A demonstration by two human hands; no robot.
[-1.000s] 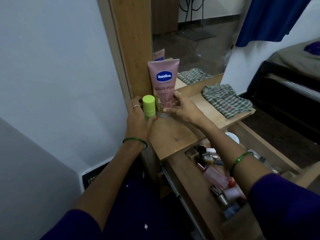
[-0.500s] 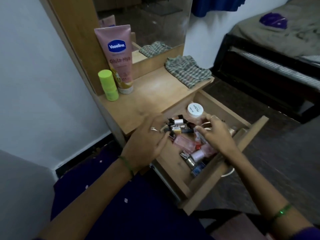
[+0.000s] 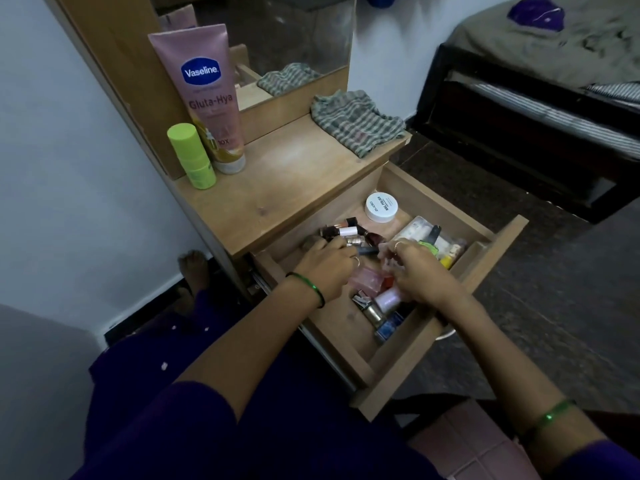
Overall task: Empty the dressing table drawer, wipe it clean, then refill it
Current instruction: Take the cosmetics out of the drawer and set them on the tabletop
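The wooden drawer (image 3: 433,327) stands pulled out under the dressing table top (image 3: 294,174). Inside lie several small cosmetic bottles (image 3: 346,232), a white round jar (image 3: 381,206), a clear pouch of items (image 3: 438,239), a pink bottle (image 3: 367,279) and a blue nail polish (image 3: 388,327). My left hand (image 3: 325,268) is in the drawer, fingers curled down over the small bottles and a dark pencil. My right hand (image 3: 419,275) is beside it, fingers bent over pale pink items. Their backs hide what either hand holds.
A pink Vaseline tube (image 3: 211,95) and a green bottle (image 3: 194,157) stand at the table top's back left by the mirror (image 3: 277,29). A checked cloth (image 3: 356,123) lies at its far right. A bed (image 3: 536,64) stands to the right; a bare foot (image 3: 194,268) is by the wall.
Both hands left the tube and green bottle on the table top, dropped to the open drawer, and now reach down among the cosmetics. My view tilted downward.
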